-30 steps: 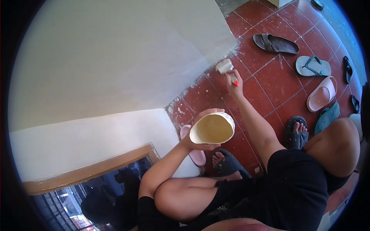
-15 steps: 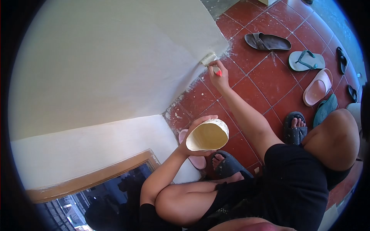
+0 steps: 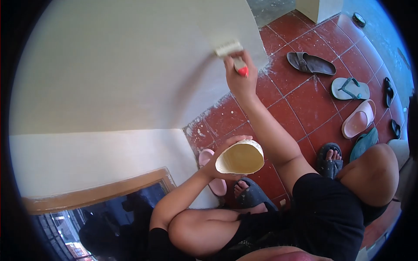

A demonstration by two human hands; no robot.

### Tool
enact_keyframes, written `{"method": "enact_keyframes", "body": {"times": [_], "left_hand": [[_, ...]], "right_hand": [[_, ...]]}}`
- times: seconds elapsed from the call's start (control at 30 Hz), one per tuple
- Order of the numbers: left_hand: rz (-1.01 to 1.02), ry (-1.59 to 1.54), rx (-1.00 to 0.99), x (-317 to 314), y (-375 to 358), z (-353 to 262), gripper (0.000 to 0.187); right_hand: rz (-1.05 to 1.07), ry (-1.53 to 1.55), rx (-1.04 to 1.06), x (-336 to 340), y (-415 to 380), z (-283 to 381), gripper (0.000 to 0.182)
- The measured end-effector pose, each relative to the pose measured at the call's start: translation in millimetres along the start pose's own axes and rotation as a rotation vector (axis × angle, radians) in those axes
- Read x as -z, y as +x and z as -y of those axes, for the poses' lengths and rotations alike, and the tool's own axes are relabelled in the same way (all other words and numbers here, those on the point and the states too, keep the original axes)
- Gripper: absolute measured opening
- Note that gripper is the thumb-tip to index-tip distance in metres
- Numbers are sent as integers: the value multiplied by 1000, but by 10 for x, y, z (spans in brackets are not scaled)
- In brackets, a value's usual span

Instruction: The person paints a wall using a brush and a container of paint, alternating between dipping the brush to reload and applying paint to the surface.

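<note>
Paintbrush (image 3: 228, 48) is pinched in the right hand's (image 3: 242, 85) closed fingers, beside the left wall (image 3: 130, 65); bristle contact cannot be told. By the left hand's (image 3: 212, 166) curled fingers a scoop-shaped container (image 3: 223, 163) is clasped; if tipped, pale paint (image 3: 248, 157) could be spilled onto floor tiles (image 3: 300, 104).

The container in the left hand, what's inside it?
Inside the container you can see a yellowish surface, possibly paint. Anything beneath that surface is covered, so I can't tell how deep it goes.
</note>
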State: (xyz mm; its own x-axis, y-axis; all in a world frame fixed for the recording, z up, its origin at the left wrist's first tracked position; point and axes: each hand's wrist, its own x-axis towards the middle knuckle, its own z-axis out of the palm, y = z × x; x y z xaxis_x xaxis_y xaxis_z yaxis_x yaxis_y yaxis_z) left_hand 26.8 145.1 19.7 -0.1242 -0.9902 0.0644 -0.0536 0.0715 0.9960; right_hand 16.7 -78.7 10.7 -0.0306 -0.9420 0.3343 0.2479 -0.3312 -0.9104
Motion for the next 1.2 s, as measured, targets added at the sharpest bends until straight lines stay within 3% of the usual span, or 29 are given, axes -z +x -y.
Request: {"method": "enact_keyframes", "body": {"times": [0.07, 0.13, 0.2, 0.33, 0.47, 0.57, 0.67, 0.73, 0.77, 0.83, 0.9, 0.93, 0.97, 1.0, 1.03, 1.13, 1.2], "left_hand": [[19, 8, 105, 0, -72, 45, 99], [28, 100, 90, -21, -62, 58, 100], [37, -66, 111, -30, 25, 27, 99], [32, -80, 37, -68, 158, -29, 94], [42, -45, 23, -114, 178, -82, 92], [31, -27, 17, -122, 203, -121, 91], [35, -11, -8, -110, 198, -140, 92], [42, -68, 29, -139, 187, -135, 92], [43, -72, 27, -145, 187, -125, 92], [46, -27, 41, -122, 176, -106, 92], [40, 7, 73, -91, 141, -109, 92], [30, 47, 103, -88, 125, -105, 92], [29, 37, 108, -93, 122, -95, 92], [30, 59, 107, -84, 128, -91, 92], [32, 83, 109, -66, 138, -95, 92], [41, 98, -26, -74, 235, -78, 93], [27, 1, -1, -83, 222, -44, 92]], "right_hand": [[15, 104, 30, -69, 177, 279, 10], [-32, 288, 319, -74, 323, 477, 12], [-9, 297, 396, -40, 342, 405, 12], [221, 117, 195, 216, 96, -380, 10], [233, 27, -117, 644, -321, -1067, 8], [148, -168, -191, 763, -547, -1485, 11], [52, -176, -64, 497, -284, -1145, 11], [25, -173, -98, 261, 45, -696, 16], [35, -15, -124, 166, 226, -426, 15], [65, 196, 20, 27, 514, 29, 10], [66, 252, 199, -16, 706, 487, 10], [68, 244, 193, -33, 760, 615, 10], [56, 394, 257, -49, 800, 711, 8], [41, 546, 321, -57, 812, 740, 8], [82, 480, 368, -2, 801, 661, 8], [163, 366, 276, 158, 601, -26, 7], [221, 190, 186, 434, 330, -503, 7]]}}
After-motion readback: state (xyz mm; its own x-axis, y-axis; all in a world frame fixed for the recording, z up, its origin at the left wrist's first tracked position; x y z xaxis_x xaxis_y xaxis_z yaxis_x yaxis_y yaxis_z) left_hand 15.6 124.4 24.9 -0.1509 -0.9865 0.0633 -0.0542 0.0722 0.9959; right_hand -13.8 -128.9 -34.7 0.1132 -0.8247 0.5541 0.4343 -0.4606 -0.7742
